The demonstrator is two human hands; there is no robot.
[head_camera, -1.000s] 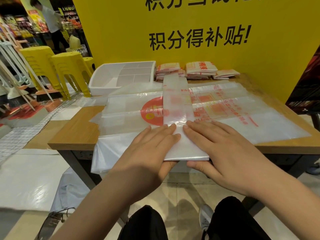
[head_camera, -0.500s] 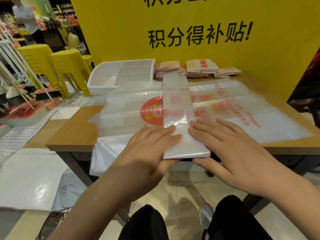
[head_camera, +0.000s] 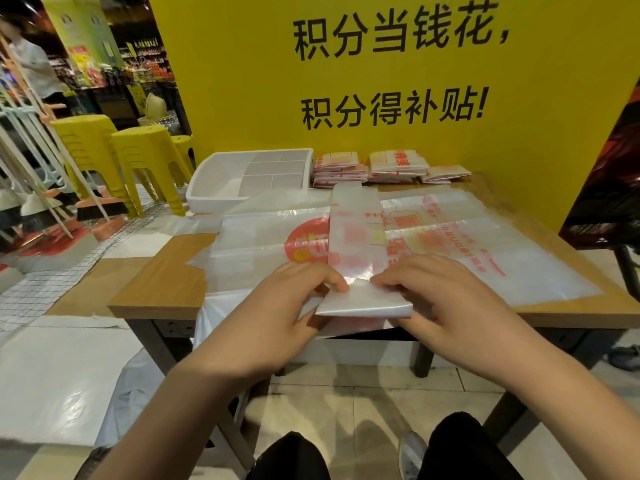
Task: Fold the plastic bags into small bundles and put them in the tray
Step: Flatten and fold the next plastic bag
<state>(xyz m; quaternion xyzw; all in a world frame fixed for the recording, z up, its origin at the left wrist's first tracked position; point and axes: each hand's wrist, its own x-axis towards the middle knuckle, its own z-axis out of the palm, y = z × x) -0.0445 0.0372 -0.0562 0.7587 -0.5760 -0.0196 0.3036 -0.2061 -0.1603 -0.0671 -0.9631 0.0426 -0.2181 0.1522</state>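
Bag end (head_camera: 363,301) now up between hands (head_camera: 277,306) (head_camera: 450,299)

My bag (head_camera: 355,237) lies as a long clear strip, its near end doubled over, atop spread flat bags (head_camera: 485,258). The folded bundles (head_camera: 398,164) sit just beside the white divided tray (head_camera: 207,200).

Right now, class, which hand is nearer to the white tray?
Left. The left hand pinches the bag at its near end, with the tray ahead and slightly left of it; the right hand pinches the same end further right, farther away.
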